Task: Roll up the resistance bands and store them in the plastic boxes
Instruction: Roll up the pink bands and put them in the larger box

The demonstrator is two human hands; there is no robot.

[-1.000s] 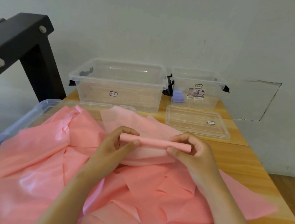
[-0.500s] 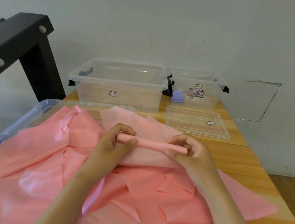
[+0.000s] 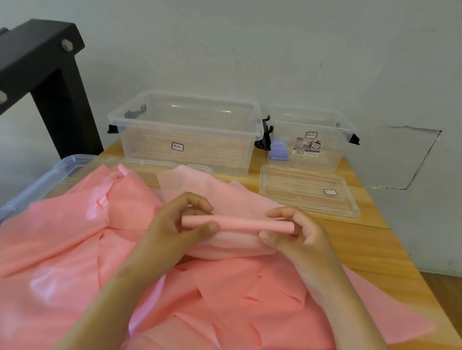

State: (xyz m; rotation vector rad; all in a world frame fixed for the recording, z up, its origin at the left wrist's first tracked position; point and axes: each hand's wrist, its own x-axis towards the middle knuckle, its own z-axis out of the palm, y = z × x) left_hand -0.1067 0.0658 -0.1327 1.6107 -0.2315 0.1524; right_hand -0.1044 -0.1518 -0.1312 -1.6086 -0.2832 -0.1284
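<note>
Both forearms reach forward and converge. The left grip pinches one end of the rolled band between thumb and curled fingers; the right grip, level with it, pinches the other end.

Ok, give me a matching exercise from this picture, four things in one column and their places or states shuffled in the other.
Things: 1 pink roll; 2 large clear box; 3 small clear box; 4 uncovered clear lid.
States: A holds a purple item; B lies flat before the small box; C pinched by left hand and right hand; D empty, back left.
Pairs: 1-C; 2-D; 3-A; 4-B.
</note>
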